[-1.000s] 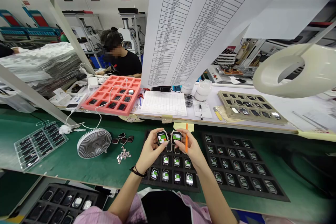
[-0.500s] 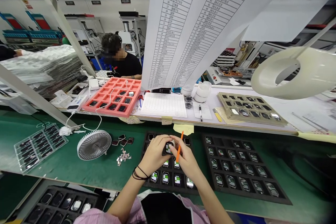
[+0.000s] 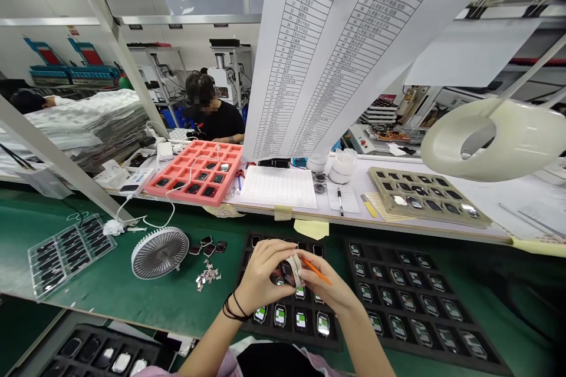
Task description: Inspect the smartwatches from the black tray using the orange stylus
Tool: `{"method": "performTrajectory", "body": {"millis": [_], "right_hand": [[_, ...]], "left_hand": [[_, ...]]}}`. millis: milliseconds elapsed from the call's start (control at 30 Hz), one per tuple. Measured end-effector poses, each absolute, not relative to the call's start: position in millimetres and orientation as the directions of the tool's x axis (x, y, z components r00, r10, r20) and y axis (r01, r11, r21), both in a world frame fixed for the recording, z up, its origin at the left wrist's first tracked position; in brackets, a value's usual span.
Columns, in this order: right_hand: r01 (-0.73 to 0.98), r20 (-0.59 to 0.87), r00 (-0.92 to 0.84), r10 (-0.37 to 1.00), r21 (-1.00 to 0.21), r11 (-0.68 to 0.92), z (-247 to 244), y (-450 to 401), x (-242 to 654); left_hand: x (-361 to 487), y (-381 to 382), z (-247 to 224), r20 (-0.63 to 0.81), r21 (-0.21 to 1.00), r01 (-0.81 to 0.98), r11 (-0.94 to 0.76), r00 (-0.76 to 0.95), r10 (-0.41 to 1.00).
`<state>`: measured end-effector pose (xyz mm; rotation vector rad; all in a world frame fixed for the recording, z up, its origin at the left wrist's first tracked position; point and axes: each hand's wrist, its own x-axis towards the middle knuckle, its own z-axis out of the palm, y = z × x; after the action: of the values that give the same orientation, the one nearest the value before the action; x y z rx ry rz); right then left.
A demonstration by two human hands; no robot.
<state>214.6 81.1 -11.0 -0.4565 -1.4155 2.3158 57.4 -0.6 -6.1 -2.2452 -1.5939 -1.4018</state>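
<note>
Presently, the fingers (image 3: 269, 259) of the left hand (image 3: 265, 274) are curled together and clamped on a smartwatch (image 3: 289, 272), which is held above a black foam tray, tilted, with its dark face partly showing. The fingers (image 3: 329, 288) of the right hand (image 3: 331, 293) close on the watch's other side, and an orange stylus-like stick (image 3: 316, 271) crosses them, angled away to the right. Whether its tip touches the watch cannot be confirmed.

Directly below, the black foam tray (image 3: 309, 337) holds rows of watches (image 3: 280, 315) showing green-and-white screens. A second black tray (image 3: 424, 330) of watches lies to the right. Both sit on a green bench mat (image 3: 132, 300). To the left of the hands are a white desk fan (image 3: 160, 253) and loose metal clips (image 3: 207, 275).
</note>
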Motion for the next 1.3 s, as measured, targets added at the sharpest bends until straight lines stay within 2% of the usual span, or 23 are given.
{"method": "performTrajectory", "body": {"millis": [233, 433, 733, 867, 1000, 1133, 1200, 1300], "right_hand": [[-0.208, -0.045, -0.833, 0.552, -0.899, -0.386, -12, 81, 212], [-0.23, -0.045, -0.836, 0.547, -0.876, -0.424, -9, 80, 211], [-0.307, -0.024, -0.757, 0.653, -0.869, -0.387, -8, 70, 201], [-0.287, 0.031, -0.708, 0.706, -0.926, -0.247, -6, 74, 205], [-0.423, 0.214, -0.484, 0.849, -0.906, -0.013, -3, 77, 216], [-0.461, 0.447, -0.378, 0.811, -0.85, 0.254, 0, 69, 227], [-0.416, 0.489, -0.335, 0.806, -0.844, 0.339, 0, 64, 228], [-0.366, 0.497, -0.296, 0.816, -0.848, 0.384, -1, 60, 227]], "left_hand": [[57, 2, -11, 0.657, 0.459, 0.758, -0.463, 0.062, 0.751], [57, 6, -9, 0.673, 0.476, 0.736, -0.482, 0.048, 0.738], [57, 8, -5, 0.687, 0.469, 0.734, -0.491, 0.047, 0.725], [56, 7, -5, 0.691, 0.502, 0.721, -0.478, -0.002, 0.723], [54, 3, -5, 0.651, 0.604, 0.661, -0.445, -0.086, 0.755], [55, 0, -6, 0.58, 0.691, 0.596, -0.408, -0.122, 0.805], [56, -1, -6, 0.572, 0.705, 0.585, -0.401, -0.134, 0.809], [58, -1, -5, 0.576, 0.71, 0.576, -0.405, -0.145, 0.804]]}}
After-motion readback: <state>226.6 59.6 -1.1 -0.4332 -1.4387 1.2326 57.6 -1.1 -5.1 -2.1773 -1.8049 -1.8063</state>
